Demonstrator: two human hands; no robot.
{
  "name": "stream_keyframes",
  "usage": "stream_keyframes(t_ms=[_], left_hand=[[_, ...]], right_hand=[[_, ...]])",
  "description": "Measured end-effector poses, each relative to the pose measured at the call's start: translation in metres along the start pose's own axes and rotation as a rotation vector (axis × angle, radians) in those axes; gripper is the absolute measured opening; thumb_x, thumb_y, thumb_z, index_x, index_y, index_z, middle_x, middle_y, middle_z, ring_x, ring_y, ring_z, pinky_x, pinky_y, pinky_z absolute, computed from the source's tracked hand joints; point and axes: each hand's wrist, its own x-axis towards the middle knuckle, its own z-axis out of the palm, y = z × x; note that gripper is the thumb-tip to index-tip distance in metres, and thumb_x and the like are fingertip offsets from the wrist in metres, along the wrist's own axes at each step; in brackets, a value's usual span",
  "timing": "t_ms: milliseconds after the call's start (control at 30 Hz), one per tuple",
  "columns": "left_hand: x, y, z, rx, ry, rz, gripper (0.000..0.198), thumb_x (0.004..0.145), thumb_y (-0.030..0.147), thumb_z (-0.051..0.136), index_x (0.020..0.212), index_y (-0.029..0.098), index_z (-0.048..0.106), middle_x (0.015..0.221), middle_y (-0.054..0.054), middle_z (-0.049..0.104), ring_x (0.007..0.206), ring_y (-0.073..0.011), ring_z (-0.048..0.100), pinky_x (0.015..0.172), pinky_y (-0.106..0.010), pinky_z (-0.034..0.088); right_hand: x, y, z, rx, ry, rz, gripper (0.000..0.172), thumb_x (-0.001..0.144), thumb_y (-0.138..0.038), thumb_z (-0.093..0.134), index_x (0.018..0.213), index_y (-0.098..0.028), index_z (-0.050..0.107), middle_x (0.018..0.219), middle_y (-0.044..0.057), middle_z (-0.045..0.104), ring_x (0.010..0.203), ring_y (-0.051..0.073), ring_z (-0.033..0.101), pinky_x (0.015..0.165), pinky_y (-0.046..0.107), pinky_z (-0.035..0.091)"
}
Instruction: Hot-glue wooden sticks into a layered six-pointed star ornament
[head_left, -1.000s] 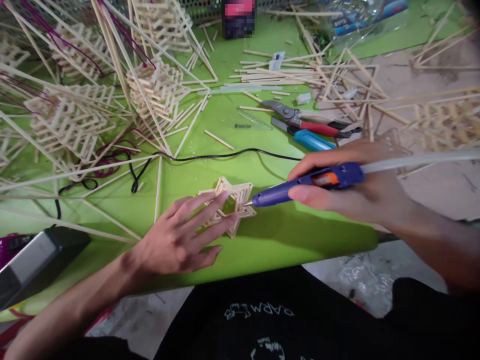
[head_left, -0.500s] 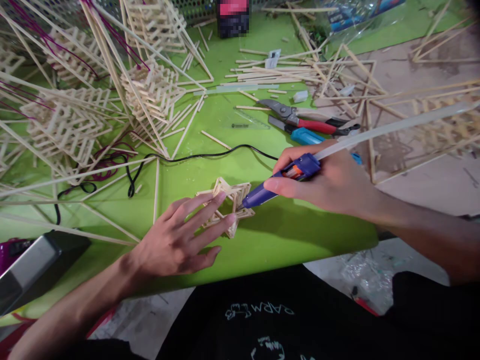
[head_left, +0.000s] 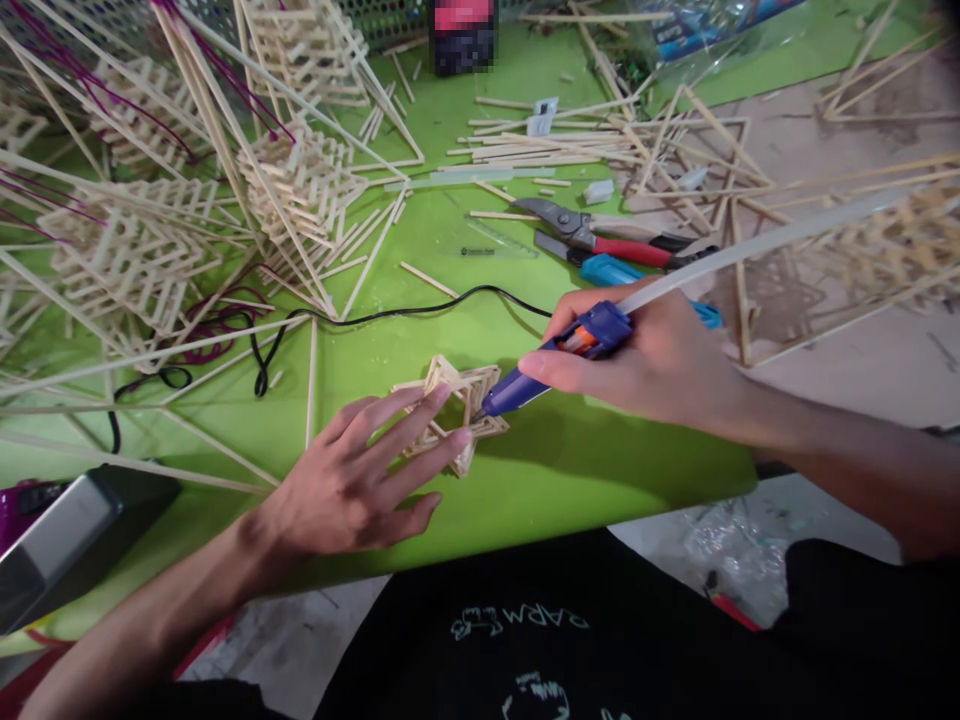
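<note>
Pale wooden-stick star frame (head_left: 457,410) is lying on the green bench (head_left: 570,470), near its front edge. The left hand (head_left: 352,480) is pressing it flat with open fingers from seven o'clock. The right hand (head_left: 660,355) is gripping a purple glue gun (head_left: 555,365), nozzle touching the star at three o'clock.
</note>
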Motion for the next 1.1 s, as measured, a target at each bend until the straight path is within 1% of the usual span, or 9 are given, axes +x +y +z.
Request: stream_keyframes(t_ms=[133, 267, 500, 700, 900, 1033, 1100], left_hand=[[0.000, 0.000, 0.000, 0.008, -0.012, -0.005, 0.055, 0.087, 0.034, 0.070, 0.139, 0.022, 0.059, 0.148, -0.015, 0.056, 0.133, -0.0329, 0.054, 0.097, -0.046, 0.050], [-0.001, 0.000, 0.000, 0.019, 0.002, 0.003, 0.057, 0.085, 0.034, 0.071, 0.140, 0.022, 0.059, 0.147, -0.015, 0.057, 0.133, -0.0334, 0.054, 0.099, -0.047, 0.050], [0.000, 0.002, -0.001, 0.028, -0.010, -0.006, 0.056, 0.085, 0.033, 0.071, 0.138, 0.023, 0.060, 0.144, -0.013, 0.060, 0.134, -0.0319, 0.054, 0.099, -0.045, 0.051], [0.001, 0.000, -0.001, 0.009, -0.006, 0.009, 0.055, 0.085, 0.033, 0.071, 0.138, 0.021, 0.060, 0.145, -0.015, 0.058, 0.133, -0.0328, 0.055, 0.097, -0.046, 0.052], [0.000, 0.000, 0.000, 0.007, -0.001, 0.001, 0.054, 0.086, 0.033, 0.071, 0.137, 0.022, 0.060, 0.145, -0.015, 0.058, 0.133, -0.0339, 0.055, 0.094, -0.047, 0.052], [0.000, 0.000, -0.001, 0.008, -0.012, -0.001, 0.055, 0.085, 0.033, 0.071, 0.137, 0.022, 0.060, 0.146, -0.015, 0.058, 0.133, -0.0340, 0.055, 0.094, -0.047, 0.052], [0.001, 0.001, -0.001, 0.006, -0.013, 0.005, 0.055, 0.085, 0.032, 0.072, 0.137, 0.022, 0.060, 0.146, -0.016, 0.057, 0.132, -0.0340, 0.055, 0.094, -0.046, 0.052]], right_hand=[[-0.002, -0.001, -0.001, -0.011, -0.006, -0.017, 0.039, 0.080, -0.056, 0.075, 0.069, -0.020, 0.067, 0.050, -0.006, 0.045, 0.048, 0.008, 0.039, 0.045, 0.028, 0.026], [-0.003, -0.002, -0.001, -0.009, 0.000, -0.039, 0.037, 0.079, -0.054, 0.076, 0.068, -0.020, 0.067, 0.049, -0.006, 0.045, 0.047, 0.007, 0.038, 0.044, 0.027, 0.026], [-0.005, -0.006, -0.003, -0.016, 0.014, -0.080, 0.037, 0.078, -0.053, 0.077, 0.067, -0.018, 0.068, 0.048, -0.006, 0.049, 0.045, 0.007, 0.039, 0.042, 0.027, 0.025], [-0.008, -0.008, -0.004, 0.007, 0.026, -0.096, 0.035, 0.073, -0.049, 0.082, 0.066, -0.017, 0.068, 0.047, -0.006, 0.053, 0.043, 0.006, 0.038, 0.039, 0.026, 0.026], [-0.010, -0.009, -0.004, 0.030, 0.038, -0.160, 0.034, 0.074, -0.047, 0.082, 0.065, -0.017, 0.067, 0.049, -0.004, 0.059, 0.041, 0.007, 0.044, 0.038, 0.025, 0.029], [-0.015, -0.010, -0.005, -0.046, 0.101, -0.271, 0.035, 0.073, -0.050, 0.081, 0.064, -0.021, 0.064, 0.051, -0.004, 0.062, 0.041, 0.008, 0.049, 0.040, 0.024, 0.036], [-0.018, -0.010, -0.007, -0.080, 0.138, -0.328, 0.036, 0.073, -0.053, 0.080, 0.066, -0.022, 0.063, 0.054, -0.004, 0.063, 0.043, 0.009, 0.051, 0.041, 0.025, 0.038]])
